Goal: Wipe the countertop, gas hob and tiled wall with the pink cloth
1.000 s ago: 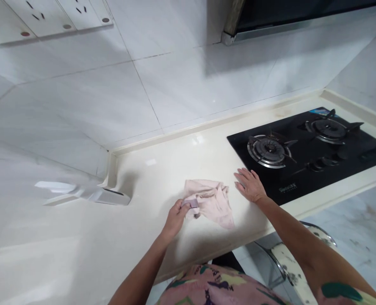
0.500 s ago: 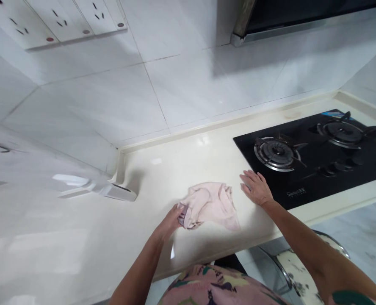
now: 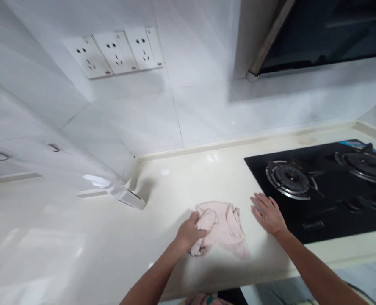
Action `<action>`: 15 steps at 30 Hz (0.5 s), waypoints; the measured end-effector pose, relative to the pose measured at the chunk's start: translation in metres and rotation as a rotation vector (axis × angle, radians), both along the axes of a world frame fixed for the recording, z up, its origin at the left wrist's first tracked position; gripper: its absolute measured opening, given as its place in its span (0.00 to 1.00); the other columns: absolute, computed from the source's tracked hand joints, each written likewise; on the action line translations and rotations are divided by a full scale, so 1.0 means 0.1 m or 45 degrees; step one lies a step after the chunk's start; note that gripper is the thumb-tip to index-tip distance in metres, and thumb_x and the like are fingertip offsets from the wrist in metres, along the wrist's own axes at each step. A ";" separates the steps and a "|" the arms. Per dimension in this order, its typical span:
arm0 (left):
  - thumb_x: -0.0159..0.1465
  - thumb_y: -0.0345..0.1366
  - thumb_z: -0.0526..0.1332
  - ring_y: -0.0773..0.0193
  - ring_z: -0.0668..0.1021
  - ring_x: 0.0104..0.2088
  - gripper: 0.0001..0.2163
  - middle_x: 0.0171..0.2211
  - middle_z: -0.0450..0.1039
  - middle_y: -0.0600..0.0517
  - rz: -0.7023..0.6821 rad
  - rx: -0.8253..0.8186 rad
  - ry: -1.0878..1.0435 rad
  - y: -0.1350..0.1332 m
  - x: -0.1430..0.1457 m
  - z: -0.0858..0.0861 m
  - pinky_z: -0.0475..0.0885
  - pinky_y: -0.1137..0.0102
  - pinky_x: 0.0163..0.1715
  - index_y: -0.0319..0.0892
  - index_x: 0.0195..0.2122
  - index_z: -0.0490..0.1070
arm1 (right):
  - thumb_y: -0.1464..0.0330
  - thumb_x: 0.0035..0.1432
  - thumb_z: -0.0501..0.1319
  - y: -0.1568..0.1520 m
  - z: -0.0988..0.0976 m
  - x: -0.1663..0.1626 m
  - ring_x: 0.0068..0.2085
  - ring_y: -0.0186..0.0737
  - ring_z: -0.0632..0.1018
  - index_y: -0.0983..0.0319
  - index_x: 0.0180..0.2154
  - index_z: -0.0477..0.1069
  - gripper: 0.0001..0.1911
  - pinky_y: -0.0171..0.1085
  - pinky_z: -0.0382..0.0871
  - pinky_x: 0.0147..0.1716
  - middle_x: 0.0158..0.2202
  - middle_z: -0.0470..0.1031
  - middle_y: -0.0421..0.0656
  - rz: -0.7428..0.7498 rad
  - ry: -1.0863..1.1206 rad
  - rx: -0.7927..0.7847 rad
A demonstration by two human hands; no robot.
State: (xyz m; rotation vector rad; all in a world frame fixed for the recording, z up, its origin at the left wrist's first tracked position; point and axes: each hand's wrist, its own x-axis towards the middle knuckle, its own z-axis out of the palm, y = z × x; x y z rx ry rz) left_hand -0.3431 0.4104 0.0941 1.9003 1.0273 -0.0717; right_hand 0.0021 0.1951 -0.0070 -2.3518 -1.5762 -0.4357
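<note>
A crumpled pale pink cloth [image 3: 224,224] lies on the cream countertop [image 3: 188,182]. At its left edge, my left hand [image 3: 189,232] is closed round a bunched part of it, the thumb and fingertips on the fabric. My right hand [image 3: 269,214] rests flat, palm down, with its fingers a little apart and nothing in it. Its fingertips touch the countertop by the left edge of the black gas hob [image 3: 327,220], to the right of the cloth.
A round burner [image 3: 291,178] sits on the hob near my right hand. To the left, a white object [image 3: 129,198] stands against a pale partition. Wall sockets [image 3: 116,53] are on the tiled wall, and a dark range hood [image 3: 321,38] hangs at upper right.
The view has tilted up, showing more wall. My left hand has come further over the cloth's left edge and gathers it. My right hand keeps its place beside the hob.
</note>
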 end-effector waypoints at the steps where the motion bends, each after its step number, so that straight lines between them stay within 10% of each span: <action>1: 0.56 0.41 0.68 0.56 0.79 0.42 0.22 0.41 0.79 0.51 -0.022 -0.001 -0.037 -0.03 0.02 0.03 0.69 0.66 0.43 0.46 0.53 0.73 | 0.60 0.73 0.51 0.00 -0.03 0.01 0.68 0.48 0.71 0.59 0.60 0.75 0.23 0.52 0.52 0.71 0.65 0.74 0.48 0.010 -0.005 0.007; 4: 0.59 0.38 0.63 0.61 0.77 0.38 0.06 0.34 0.76 0.54 0.045 -0.009 -0.287 -0.09 0.09 0.16 0.69 0.69 0.40 0.46 0.37 0.72 | 0.58 0.73 0.50 -0.01 -0.13 0.05 0.67 0.49 0.71 0.58 0.60 0.76 0.24 0.52 0.52 0.71 0.65 0.75 0.47 0.034 -0.017 0.035; 10: 0.63 0.46 0.62 0.63 0.73 0.34 0.11 0.32 0.71 0.56 0.480 0.126 -0.669 0.05 -0.11 0.51 0.69 0.71 0.35 0.45 0.38 0.68 | 0.55 0.72 0.50 -0.02 -0.29 0.12 0.66 0.52 0.72 0.57 0.60 0.76 0.26 0.53 0.53 0.70 0.65 0.75 0.47 0.054 -0.018 0.062; 15: 0.61 0.55 0.61 0.63 0.71 0.27 0.16 0.25 0.65 0.59 0.704 0.290 -0.449 0.19 -1.03 0.15 0.68 0.68 0.31 0.48 0.35 0.65 | 0.54 0.72 0.49 -0.03 -0.31 0.13 0.66 0.52 0.73 0.57 0.60 0.76 0.27 0.54 0.54 0.71 0.65 0.74 0.48 0.048 -0.005 0.069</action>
